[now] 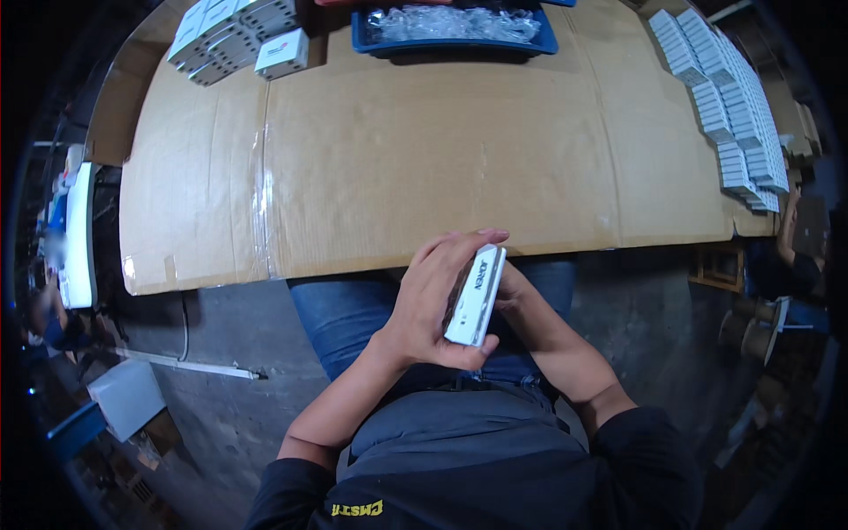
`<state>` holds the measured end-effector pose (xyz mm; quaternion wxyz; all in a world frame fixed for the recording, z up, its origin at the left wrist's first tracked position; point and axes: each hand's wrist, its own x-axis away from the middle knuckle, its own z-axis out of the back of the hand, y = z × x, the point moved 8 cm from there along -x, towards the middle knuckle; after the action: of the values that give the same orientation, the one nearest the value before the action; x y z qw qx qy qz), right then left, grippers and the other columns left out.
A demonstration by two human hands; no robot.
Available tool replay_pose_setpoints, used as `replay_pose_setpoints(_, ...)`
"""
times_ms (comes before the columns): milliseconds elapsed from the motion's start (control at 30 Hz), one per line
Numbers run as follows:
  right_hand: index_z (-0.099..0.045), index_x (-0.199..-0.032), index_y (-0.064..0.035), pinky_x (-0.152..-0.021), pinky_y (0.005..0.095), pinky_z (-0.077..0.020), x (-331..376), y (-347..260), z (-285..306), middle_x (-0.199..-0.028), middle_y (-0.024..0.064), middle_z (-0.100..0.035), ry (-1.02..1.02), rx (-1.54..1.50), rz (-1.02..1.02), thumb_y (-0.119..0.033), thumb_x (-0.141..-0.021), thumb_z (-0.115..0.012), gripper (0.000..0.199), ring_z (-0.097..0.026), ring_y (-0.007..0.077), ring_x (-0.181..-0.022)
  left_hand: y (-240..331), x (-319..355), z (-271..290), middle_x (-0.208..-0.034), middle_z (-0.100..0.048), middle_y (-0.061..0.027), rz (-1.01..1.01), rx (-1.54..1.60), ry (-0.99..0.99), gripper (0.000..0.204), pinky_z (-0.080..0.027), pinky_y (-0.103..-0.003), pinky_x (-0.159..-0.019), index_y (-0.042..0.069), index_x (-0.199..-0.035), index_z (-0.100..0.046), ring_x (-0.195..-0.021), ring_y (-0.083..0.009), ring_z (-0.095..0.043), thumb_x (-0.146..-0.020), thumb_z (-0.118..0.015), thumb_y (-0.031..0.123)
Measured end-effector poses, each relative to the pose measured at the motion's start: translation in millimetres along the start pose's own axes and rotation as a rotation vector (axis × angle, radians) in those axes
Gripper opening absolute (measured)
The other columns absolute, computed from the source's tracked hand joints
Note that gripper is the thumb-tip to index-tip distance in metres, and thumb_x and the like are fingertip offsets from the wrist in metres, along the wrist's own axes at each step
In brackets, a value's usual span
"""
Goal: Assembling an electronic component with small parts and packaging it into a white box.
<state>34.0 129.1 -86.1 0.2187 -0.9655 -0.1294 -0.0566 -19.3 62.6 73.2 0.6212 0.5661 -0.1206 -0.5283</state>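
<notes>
Over my lap, just off the table's near edge, my left hand (425,305) is closed round a flat white rectangular unit (473,299) with dark printing on its face. My left fingers stretch over its far end and the thumb presses at its near end. The unit is tilted, its long side running away from me. Just right of it is my right hand (510,288), partly behind the unit. Its fingers are hidden, so I cannot tell whether it grips the unit or only rests beside it.
Brown cardboard (380,150) with taped seams covers the table. White box-shaped units (231,37) are stacked at the far left, with one (283,55) beside them. A blue tray (455,46) holds clear plastic pieces. Long rows of white units (726,102) line the right edge.
</notes>
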Motion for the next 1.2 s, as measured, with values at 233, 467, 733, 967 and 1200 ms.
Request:
replay_pose_setpoints(233,-0.056,-0.139,-0.0099,-0.093,0.0465,-0.0612,-7,-12,-15,-0.123,0.0069,-0.07,-0.015,0.016,0.128,-0.054,-0.086,-0.078,0.072,-0.072,0.0243,-0.111,-34,6,4,-0.134,-0.06,-0.0293,0.122,0.183,0.063,0.103,-0.048,-0.042,-0.104,-0.011,-0.15,-0.036,-0.119,-0.0331,-0.064,-0.082,-0.07,0.059)
replay_pose_setpoints(467,-0.055,-0.139,-0.0059,-0.087,0.0402,-0.0622,-3,-20,-21,-0.125,0.0095,-0.068,0.235,0.085,0.023,-0.048,-0.098,-0.07,0.061,-0.072,0.0216,-0.105,-53,15,3,-0.144,-0.056,-0.0208,0.431,0.601,0.298,0.09,-0.048,-0.04,-0.106,-0.004,-0.155,-0.036,-0.124,-0.0287,-0.061,-0.094,-0.061,0.056)
replay_pose_setpoints(733,-0.057,-0.132,-0.0022,-0.098,0.0329,-0.0526,3,-75,-41,-0.119,0.0096,-0.065,0.663,0.998,0.717,-0.015,-0.092,-0.081,0.048,-0.065,0.0208,-0.113,-85,24,7,-0.14,-0.058,-0.0169,0.769,1.093,0.521,0.073,-0.052,-0.041,-0.103,0.001,-0.146,-0.046,-0.12,-0.0253,-0.062,-0.107,-0.037,0.062)
replay_pose_setpoints(967,-0.062,-0.138,0.0013,-0.113,0.0429,-0.0445,-2,-79,-76,-0.148,0.0176,-0.057,0.305,1.538,0.661,-0.034,-0.088,-0.081,0.064,-0.054,0.0332,-0.137,-90,32,3,-0.114,-0.067,-0.0093,0.96,1.111,0.565,0.071,-0.059,-0.036,-0.091,0.005,-0.131,-0.056,-0.106,-0.0173,-0.069,-0.104,-0.041,0.069)
replay_pose_setpoints(1200,-0.057,-0.143,0.001,-0.117,0.0467,-0.0415,-4,-81,-84,-0.151,0.0178,-0.055,0.257,1.633,0.689,-0.043,-0.076,-0.089,0.086,-0.053,0.0359,-0.139,-96,35,-6,-0.112,-0.069,-0.0108,1.041,1.04,0.494,0.076,-0.063,-0.033,-0.076,0.006,-0.13,-0.056,-0.096,-0.021,-0.074,-0.103,-0.034,0.073)
